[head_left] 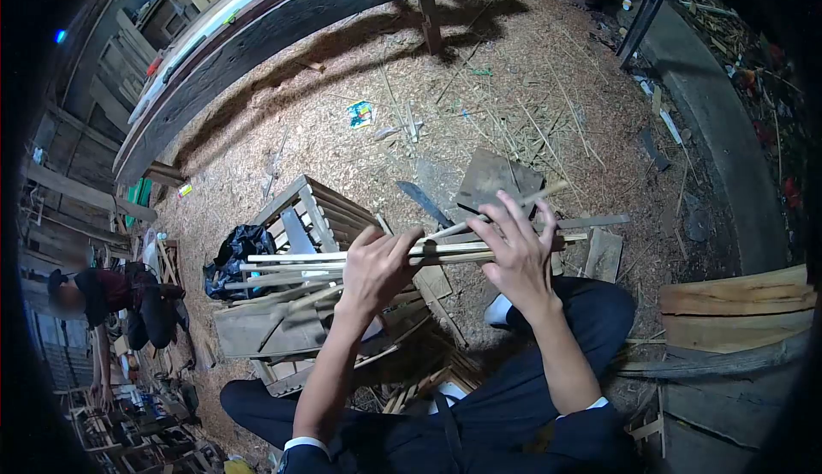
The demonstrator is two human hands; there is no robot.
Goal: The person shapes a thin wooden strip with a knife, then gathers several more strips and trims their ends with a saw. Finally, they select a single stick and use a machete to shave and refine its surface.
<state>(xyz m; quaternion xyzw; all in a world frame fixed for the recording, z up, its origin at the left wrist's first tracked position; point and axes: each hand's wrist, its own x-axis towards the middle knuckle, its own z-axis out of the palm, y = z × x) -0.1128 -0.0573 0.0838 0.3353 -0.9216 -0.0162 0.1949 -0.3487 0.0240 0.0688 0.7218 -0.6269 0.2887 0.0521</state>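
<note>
A bundle of thin wooden sticks [295, 258] lies crosswise in front of me, its pale ends fanned out to the left. My left hand [374, 270] is closed around the middle of the bundle. Toward the sticks' right ends, my right hand [519, 256] has its fingers spread over them; whether its thumb presses on a stick is hard to tell. One longer stick [548, 190] slants up and right past the right fingers. Just beyond my hands, a dark knife blade [421, 202] lies on the ground near a flat wooden board [498, 181].
A slatted wooden crate [318, 217] stands at left, beside a black plastic bag [235, 256]. Wood shavings and loose strips cover the floor [342, 149]. A long bench [282, 24] spans the upper left. Another person [128, 307] bends down at far left. Split timber [736, 316] lies at right.
</note>
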